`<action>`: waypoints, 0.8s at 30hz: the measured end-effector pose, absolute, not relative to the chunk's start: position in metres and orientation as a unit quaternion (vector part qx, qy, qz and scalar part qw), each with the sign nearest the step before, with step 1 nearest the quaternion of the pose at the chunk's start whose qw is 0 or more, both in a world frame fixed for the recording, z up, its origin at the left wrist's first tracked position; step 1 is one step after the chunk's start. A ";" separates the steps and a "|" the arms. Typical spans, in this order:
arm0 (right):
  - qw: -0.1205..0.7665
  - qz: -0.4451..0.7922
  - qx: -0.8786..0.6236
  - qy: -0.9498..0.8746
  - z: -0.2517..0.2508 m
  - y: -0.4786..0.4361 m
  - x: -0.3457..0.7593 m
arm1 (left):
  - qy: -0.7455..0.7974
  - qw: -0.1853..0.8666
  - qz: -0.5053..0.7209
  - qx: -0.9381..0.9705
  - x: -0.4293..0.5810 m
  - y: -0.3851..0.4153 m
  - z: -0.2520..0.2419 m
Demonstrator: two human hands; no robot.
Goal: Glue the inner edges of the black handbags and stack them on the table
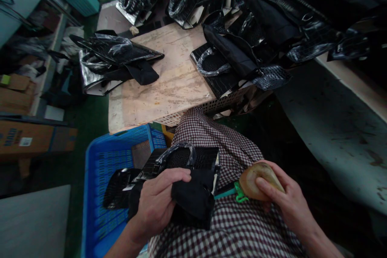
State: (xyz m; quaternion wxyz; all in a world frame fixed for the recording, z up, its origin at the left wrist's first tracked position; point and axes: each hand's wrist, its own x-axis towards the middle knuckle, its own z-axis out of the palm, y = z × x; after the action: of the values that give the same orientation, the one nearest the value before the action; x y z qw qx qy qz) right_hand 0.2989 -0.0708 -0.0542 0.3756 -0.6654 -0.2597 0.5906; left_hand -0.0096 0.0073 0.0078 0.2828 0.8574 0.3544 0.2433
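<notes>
Across my lap lies a black crocodile-patterned handbag (208,157), its looped handle (178,153) wrapped in clear plastic. My left hand (159,195) is closed on the bag's black cloth lining (193,191), which bunches out toward me. In my right hand (279,189) is a yellowish squeeze bottle (252,179), tipped to the left. Bright green material (241,193) wraps its neck, and a thin teal nozzle (225,194) points at the bag's near right side. The nozzle's tip is hard to make out against the bag.
A blue plastic crate (99,185) stands left of my lap. Ahead is a worn wooden board (163,88) carrying black handbags (115,56) at left and more (229,56) at right. A pale sheet-covered surface (335,129) flanks my right; cardboard boxes (36,139) sit far left.
</notes>
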 end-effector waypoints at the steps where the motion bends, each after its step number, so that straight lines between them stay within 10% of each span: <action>1: 0.374 0.587 -0.667 -0.267 -0.055 -0.072 0.300 | 0.356 0.283 0.245 0.857 -0.009 0.008 0.008; 15: 0.397 0.455 -0.736 -0.307 -0.054 -0.069 0.303 | 0.364 0.277 0.254 0.852 -0.002 0.011 0.012; 24: 0.433 0.600 -0.649 -0.179 -0.040 -0.069 0.293 | 0.403 0.267 0.249 0.839 0.000 0.010 0.014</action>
State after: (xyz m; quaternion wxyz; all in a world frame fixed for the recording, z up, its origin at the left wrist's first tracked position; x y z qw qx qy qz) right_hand 0.2935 -0.0688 -0.0399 0.4326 -0.6489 -0.1794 0.5997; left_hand 0.0001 0.0103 0.0141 0.2672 0.8390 0.4034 0.2490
